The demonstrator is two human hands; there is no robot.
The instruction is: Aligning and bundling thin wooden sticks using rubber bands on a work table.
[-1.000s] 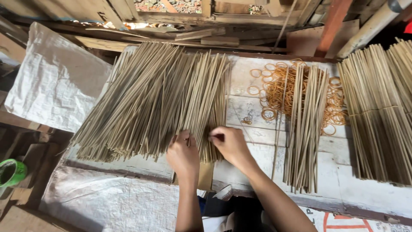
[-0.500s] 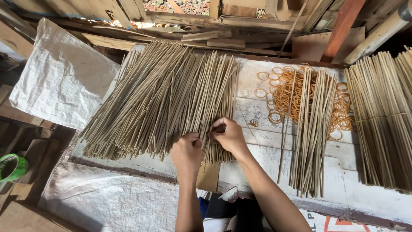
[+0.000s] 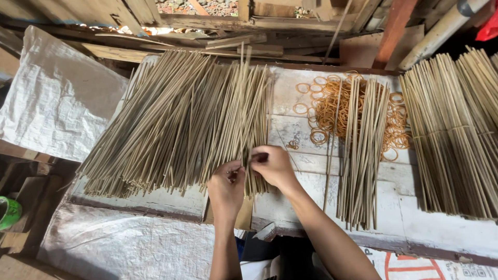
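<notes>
A wide fan of thin bamboo sticks (image 3: 176, 119) lies on a white board (image 3: 446, 233). My left hand (image 3: 225, 189) rests at the near ends of the sticks on the pile's right side, fingers curled around a few of them. Just beside it, my right hand (image 3: 273, 167) pinches several sticks at the pile's right edge. A smaller loose bunch of sticks (image 3: 360, 150) lies to the right, partly over a heap of orange rubber bands (image 3: 332, 106).
Tied bundles of sticks (image 3: 456, 129) lie at the far right. A white woven sack (image 3: 57, 98) hangs at the left, another sheet (image 3: 124, 243) lies under the board's near edge. Wooden planks (image 3: 228, 41) stand behind. A green tape roll (image 3: 8, 212) sits at far left.
Both hands have shifted slightly right along the near ends of the stick pile, staying close together. The view has moved a little, so the pile sits more to the left.
</notes>
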